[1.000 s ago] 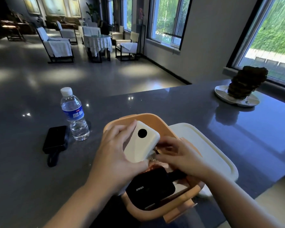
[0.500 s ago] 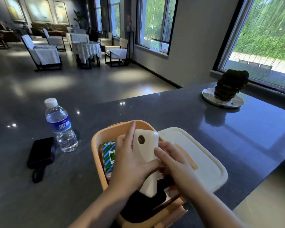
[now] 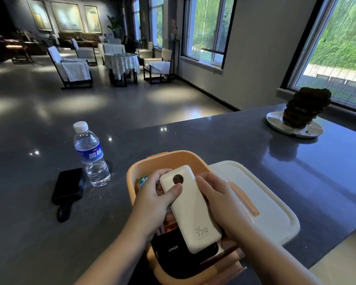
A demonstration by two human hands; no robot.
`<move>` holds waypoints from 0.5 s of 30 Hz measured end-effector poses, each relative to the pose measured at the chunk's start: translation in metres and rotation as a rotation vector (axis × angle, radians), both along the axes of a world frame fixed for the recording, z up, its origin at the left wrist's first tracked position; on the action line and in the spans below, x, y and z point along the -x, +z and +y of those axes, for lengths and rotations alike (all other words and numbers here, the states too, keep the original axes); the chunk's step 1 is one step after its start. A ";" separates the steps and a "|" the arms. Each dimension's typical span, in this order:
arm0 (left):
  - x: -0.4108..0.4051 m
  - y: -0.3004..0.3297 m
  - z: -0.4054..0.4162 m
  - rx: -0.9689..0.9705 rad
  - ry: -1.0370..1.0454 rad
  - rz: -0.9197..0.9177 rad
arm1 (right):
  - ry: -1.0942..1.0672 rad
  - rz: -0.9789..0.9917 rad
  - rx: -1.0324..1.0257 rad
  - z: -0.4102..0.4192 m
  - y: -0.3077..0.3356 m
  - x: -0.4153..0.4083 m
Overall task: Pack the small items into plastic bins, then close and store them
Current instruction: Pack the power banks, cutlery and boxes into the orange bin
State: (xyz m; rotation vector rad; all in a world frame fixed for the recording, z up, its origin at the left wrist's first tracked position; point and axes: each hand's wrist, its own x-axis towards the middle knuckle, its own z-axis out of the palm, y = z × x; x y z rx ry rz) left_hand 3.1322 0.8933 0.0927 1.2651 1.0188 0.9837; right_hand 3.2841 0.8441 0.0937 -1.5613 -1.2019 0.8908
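The smooth white power bank (image 3: 190,208), edge-up half a second ago, now lies flat over the orange plastic bin (image 3: 169,159) at lower centre, gripped by the left hand (image 3: 152,200) and right hand (image 3: 218,200), above a matte black charger (image 3: 171,249).

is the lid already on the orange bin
No, the white lid lies on the counter to the right of the open orange bin, which both hands reach into.
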 end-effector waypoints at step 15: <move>0.046 -0.030 0.003 -0.406 0.155 0.493 | 0.524 -0.848 -0.029 0.004 -0.002 -0.041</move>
